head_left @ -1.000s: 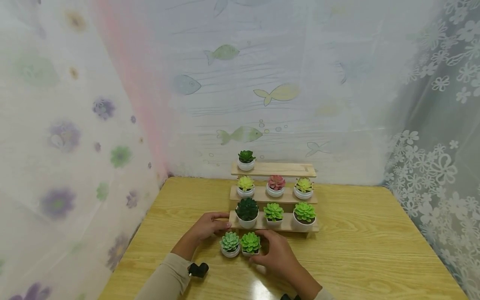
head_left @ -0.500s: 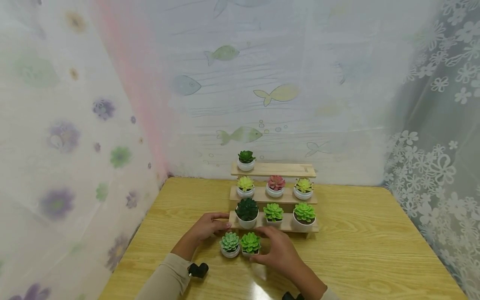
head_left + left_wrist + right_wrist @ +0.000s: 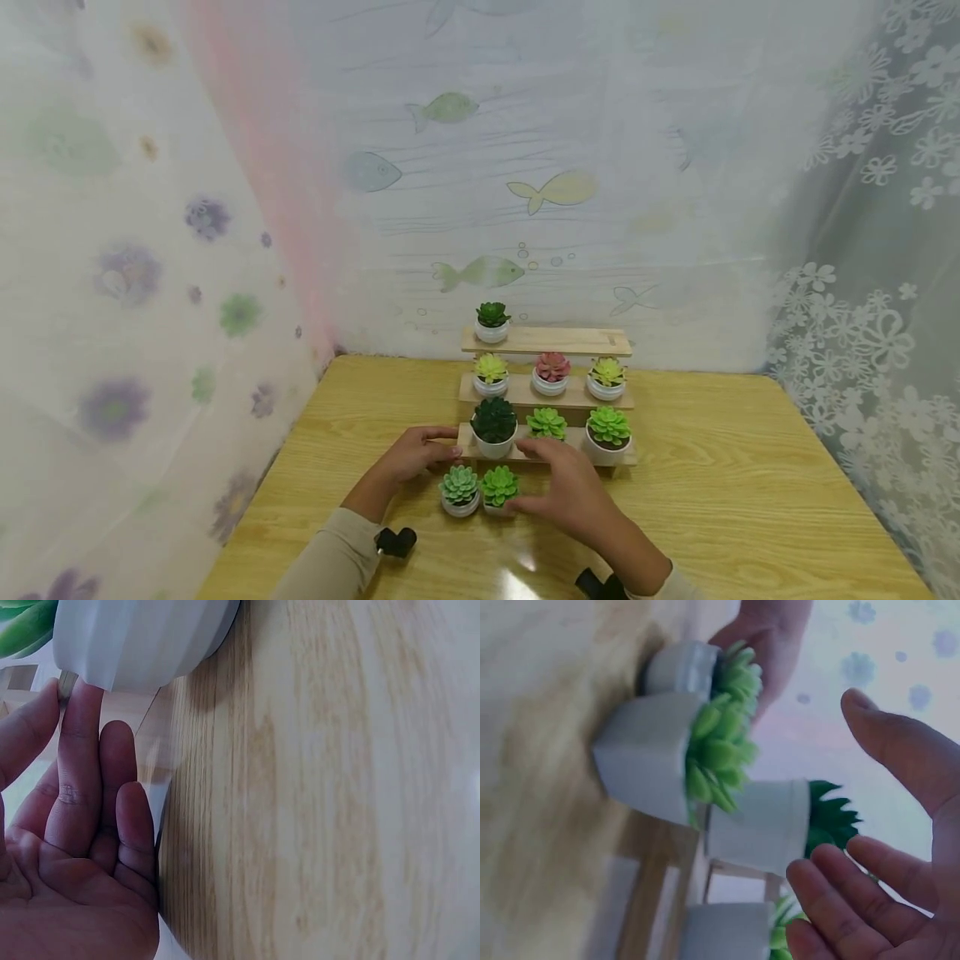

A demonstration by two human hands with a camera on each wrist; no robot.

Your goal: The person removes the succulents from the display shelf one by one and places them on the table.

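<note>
My left hand (image 3: 412,454) pinches the left end of the lowest board of a three-tier wooden plant stand (image 3: 558,340); in the left wrist view thumb and finger meet on the board's edge, below a white ribbed pot (image 3: 142,645). Two potted succulents stand on the table before the stand: a pale green one (image 3: 459,485) in a round white pot, and a bright green one (image 3: 500,486) in an angular white pot. Just right of the latter is my right hand (image 3: 573,492), thumb and fingers spread, holding nothing. The right wrist view shows its fingers (image 3: 840,907) apart from the angular pot (image 3: 645,754).
A dark green succulent (image 3: 494,421) and two bright green ones line the lowest tier. Above sit two yellow ones and a red one (image 3: 552,368); a single dark green plant (image 3: 492,315) is on top. Patterned curtains (image 3: 360,275) border the wood-grain table (image 3: 735,475).
My right hand has let go of the bright green succulent's angular pot and drawn up and to the right, its fingers spreading. The left hand has stayed at the stand.
</note>
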